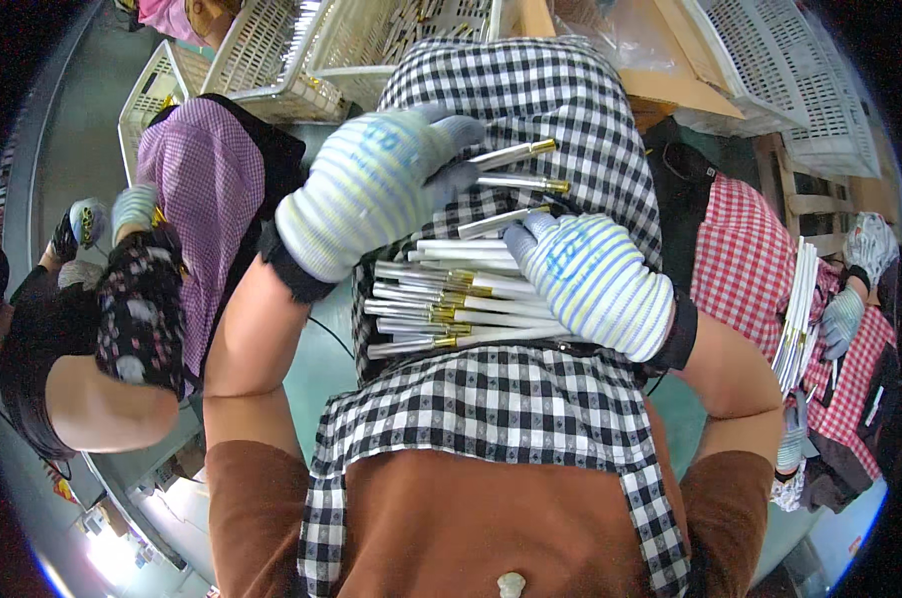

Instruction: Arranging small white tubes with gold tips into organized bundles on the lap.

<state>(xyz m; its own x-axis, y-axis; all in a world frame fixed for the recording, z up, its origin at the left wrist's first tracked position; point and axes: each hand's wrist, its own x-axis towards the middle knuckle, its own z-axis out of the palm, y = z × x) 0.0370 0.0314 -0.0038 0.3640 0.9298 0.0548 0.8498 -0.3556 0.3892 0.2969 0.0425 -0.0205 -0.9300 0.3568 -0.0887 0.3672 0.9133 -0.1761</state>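
My left hand (371,189), in a striped knit glove with grey fingertips, is closed around the ends of two slim silver sticks with gold-coloured tips (515,154). The tips point right, over my lap. My right hand (600,284), gloved alike, is bent over the pile with its fingertips pinching another silver stick (493,223) near its gold end. Below both hands, a loose pile of slim sticks (451,299), white at one end and silver at the other with gold bands between, lies crosswise on my black-and-white checked apron (501,404). My right palm partly covers their white ends.
Ahead stand white plastic crates (261,60), one with loose sticks (411,30) inside, and an open cardboard box (660,85). At left sits a co-worker with a purple checked cloth (202,159); at right, another in red checks (740,249) has a bundle of white sticks (797,319).
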